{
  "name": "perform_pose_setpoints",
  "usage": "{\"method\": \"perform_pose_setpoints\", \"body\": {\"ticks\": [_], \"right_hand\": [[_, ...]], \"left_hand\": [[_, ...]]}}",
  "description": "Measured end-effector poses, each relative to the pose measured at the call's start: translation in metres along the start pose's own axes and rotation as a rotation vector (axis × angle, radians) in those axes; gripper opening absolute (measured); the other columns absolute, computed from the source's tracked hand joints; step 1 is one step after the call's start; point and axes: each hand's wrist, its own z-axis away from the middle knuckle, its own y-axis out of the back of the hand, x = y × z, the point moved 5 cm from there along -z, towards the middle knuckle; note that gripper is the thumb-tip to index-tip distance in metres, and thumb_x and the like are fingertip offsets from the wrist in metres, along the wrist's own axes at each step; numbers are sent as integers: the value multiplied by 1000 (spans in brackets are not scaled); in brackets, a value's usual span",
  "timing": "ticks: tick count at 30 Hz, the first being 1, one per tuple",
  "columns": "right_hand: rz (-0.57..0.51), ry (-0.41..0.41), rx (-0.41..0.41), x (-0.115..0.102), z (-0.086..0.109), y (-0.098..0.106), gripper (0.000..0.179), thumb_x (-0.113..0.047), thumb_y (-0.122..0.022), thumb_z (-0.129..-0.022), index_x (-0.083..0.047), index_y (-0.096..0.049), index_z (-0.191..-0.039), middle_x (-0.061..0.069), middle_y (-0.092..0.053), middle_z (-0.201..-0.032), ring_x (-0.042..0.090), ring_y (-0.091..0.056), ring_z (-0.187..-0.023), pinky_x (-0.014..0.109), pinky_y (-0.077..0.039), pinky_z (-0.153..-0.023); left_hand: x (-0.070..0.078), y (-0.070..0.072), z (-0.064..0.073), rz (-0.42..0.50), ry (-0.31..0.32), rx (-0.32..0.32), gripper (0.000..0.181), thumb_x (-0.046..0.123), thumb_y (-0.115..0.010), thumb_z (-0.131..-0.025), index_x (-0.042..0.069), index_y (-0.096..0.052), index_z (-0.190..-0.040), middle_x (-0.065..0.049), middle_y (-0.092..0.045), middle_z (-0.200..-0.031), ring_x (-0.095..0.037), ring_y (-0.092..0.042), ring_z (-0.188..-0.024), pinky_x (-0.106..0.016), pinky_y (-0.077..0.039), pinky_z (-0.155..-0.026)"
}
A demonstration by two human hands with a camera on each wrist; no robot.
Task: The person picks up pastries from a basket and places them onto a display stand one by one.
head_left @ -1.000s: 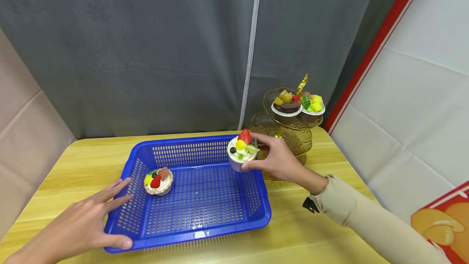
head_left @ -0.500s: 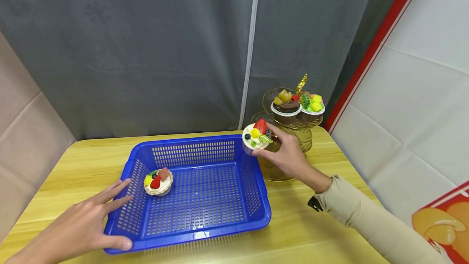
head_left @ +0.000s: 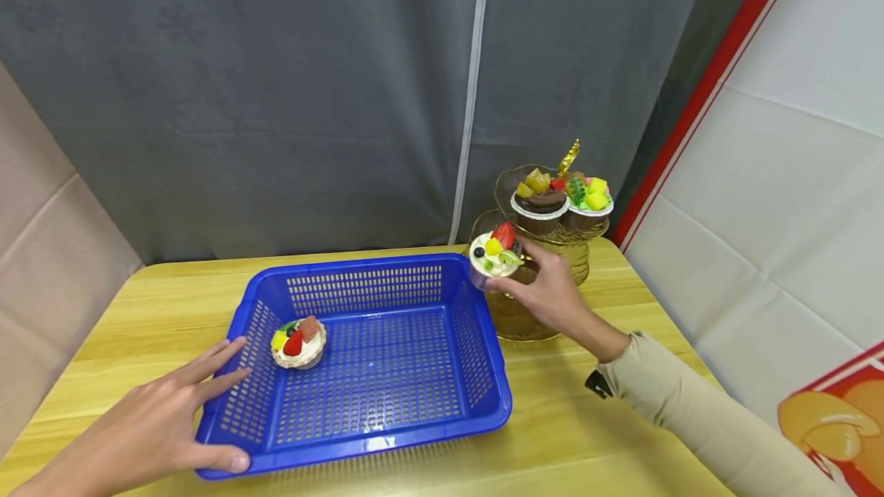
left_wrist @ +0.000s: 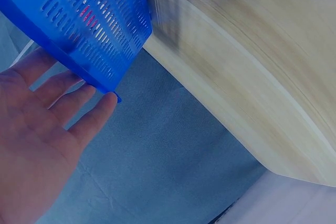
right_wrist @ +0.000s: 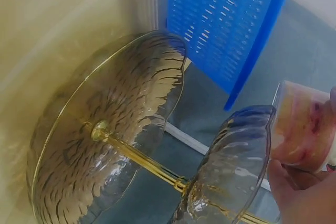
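My right hand (head_left: 549, 287) grips a cream dessert cup (head_left: 494, 255) topped with strawberry, blueberry and lime, thumb in front and fingers behind. The cup is above the back right corner of the blue basket (head_left: 376, 442), beside the golden glass tiered stand (head_left: 576, 261). The right wrist view shows the cup's layered side (right_wrist: 302, 124) close by the rim of the stand's middle plate (right_wrist: 231, 153). On the basket's left rim rests my left hand (head_left: 148, 413), its fingers extended over the edge. Inside the basket at the left sits a fruit-topped cream tart (head_left: 301, 343).
A chocolate cupcake (head_left: 541, 209) and a green-topped cupcake (head_left: 590, 202) stand on the stand's top plate. The wooden table (head_left: 573, 436) runs back to a grey curtain (head_left: 311, 113). A white panel (head_left: 780, 198) closes the right side.
My right hand has carried the dessert cup rightward and up, from over the basket's right end to beside the stand's middle plate. The left hand and basket have stayed in place.
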Motion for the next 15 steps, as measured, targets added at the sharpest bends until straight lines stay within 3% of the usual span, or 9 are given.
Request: {"method": "perform_pose_setpoints", "body": {"ticks": [4, 11, 15], "right_hand": [[-41, -44, -14, 5, 0, 1, 68, -17, -88, -76, 3, -58, -134, 17, -68, -120, 26, -68, -99, 29, -57, -76], [-132, -92, -33, 11, -3, 3, 59, -13, -84, -81, 5, -59, -131, 21, -67, -120, 31, -68, -103, 39, -57, -83], [-178, -125, -25, 18, -5, 4, 59, -10, -82, -82, 7, -56, -133, 23, -65, -122, 33, -67, -105, 30, -57, -83]], "left_hand": [[1, 1, 0, -1, -2, 2, 100, 80, -73, -60, 4, -69, -125, -20, -42, -150, -51, -60, -110, -61, -54, -75], [3, 3, 1, -6, 11, -10, 101, 81, -72, -60, 4, -69, -125, -21, -42, -150, -52, -60, -112, -62, -54, -76], [4, 3, 1, -4, 17, -13, 102, 81, -72, -59, 3, -69, -124, -21, -42, -150, -52, -59, -113, -62, -54, -76]]}}
